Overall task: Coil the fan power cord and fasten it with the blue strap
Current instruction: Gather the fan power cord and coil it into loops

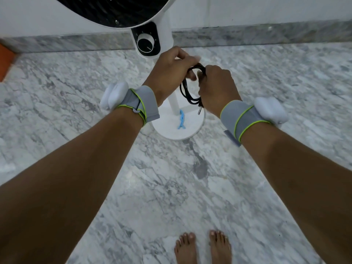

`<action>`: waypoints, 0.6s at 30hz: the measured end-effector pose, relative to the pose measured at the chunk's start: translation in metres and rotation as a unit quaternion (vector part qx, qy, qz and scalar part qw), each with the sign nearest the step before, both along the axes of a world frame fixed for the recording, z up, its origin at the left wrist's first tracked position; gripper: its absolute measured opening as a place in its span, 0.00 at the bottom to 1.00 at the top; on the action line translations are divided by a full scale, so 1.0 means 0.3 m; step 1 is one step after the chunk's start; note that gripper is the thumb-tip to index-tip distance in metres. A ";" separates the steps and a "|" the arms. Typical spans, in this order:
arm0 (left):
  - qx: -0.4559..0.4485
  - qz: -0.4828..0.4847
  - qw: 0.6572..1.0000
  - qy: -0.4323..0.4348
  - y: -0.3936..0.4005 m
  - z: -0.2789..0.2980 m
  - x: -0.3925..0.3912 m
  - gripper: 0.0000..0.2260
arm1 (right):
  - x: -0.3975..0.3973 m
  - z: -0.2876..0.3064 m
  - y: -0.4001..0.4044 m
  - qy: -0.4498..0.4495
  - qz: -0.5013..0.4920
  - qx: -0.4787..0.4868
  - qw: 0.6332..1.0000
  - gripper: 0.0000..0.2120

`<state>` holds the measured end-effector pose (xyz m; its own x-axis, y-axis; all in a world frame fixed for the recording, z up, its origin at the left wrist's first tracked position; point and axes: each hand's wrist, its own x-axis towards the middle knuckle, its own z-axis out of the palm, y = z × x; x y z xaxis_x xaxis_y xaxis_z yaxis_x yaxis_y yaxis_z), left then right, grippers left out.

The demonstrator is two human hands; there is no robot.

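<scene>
A white pedestal fan (146,42) stands in front of me on a round white base (192,128). Its black power cord (187,92) hangs in loops between my hands, above the base. My left hand (171,69) grips the top of the loops from the left. My right hand (215,86) grips the loops from the right, and the metal plug pin (200,110) sticks out below it. The blue strap (182,120) lies on the base at the foot of the pole, touched by neither hand.
The floor is grey-white marble (171,178) with a marble skirting along the white wall behind the fan. An orange object (5,61) sits at the far left edge. My bare feet (202,248) stand at the bottom, a little back from the fan base.
</scene>
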<state>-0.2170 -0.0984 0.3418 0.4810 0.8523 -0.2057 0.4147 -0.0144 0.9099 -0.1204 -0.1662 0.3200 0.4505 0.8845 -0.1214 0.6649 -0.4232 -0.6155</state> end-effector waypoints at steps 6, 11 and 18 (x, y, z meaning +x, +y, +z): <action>0.017 -0.060 0.996 0.056 0.016 -0.041 -0.045 0.19 | 0.017 -0.023 0.015 0.051 -0.071 0.027 0.996 0.11; -0.031 -0.041 0.997 -0.051 0.015 -0.045 -0.007 0.14 | 0.013 -0.035 0.036 0.082 -0.115 0.037 0.989 0.16; 0.108 -0.040 0.992 0.047 0.081 -0.036 -0.007 0.16 | 0.019 0.008 0.080 0.073 -0.037 0.011 0.997 0.16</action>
